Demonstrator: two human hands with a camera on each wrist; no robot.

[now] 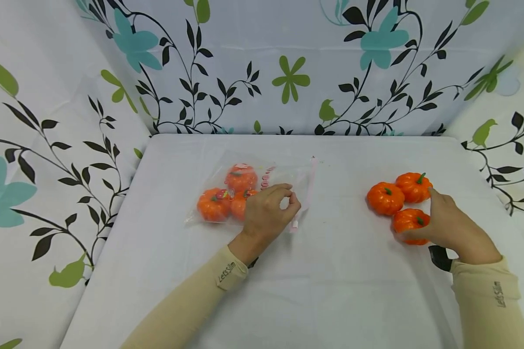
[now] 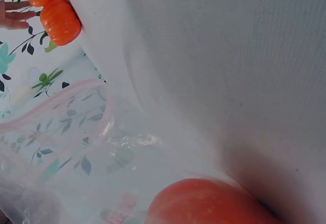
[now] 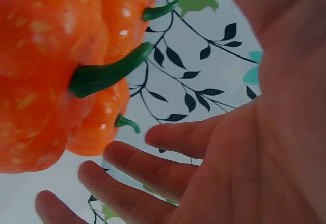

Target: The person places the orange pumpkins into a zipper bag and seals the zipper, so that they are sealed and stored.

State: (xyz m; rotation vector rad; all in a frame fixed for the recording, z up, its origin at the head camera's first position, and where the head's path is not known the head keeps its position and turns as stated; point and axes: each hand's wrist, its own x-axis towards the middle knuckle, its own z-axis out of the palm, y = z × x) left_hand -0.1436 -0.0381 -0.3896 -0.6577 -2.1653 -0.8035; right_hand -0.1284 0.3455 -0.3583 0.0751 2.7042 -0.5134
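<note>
A clear zip bag [image 1: 300, 177] with a pink-edged mouth lies left of centre, holding orange toy pumpkins [image 1: 213, 206]. Over it, my left hand [image 1: 266, 213] pinches the film near the mouth between thumb and index finger. The left wrist view shows the mouth's pink edge [image 2: 56, 99] raised in an arc. Three more toy pumpkins with green stems stand close together at the right: one at left [image 1: 382, 199], one at the back [image 1: 414, 188], one nearest me [image 1: 408, 219]. My right hand [image 1: 456, 230] reaches around the nearest one, its fingers [image 3: 153, 170] extended and spread beside the stems.
A white cloth covers the table [image 1: 353, 291]. Patterned curtain cloth [image 1: 244, 58] with leaves and birds hangs behind and at both sides. Bare table lies between the bag and the loose pumpkins.
</note>
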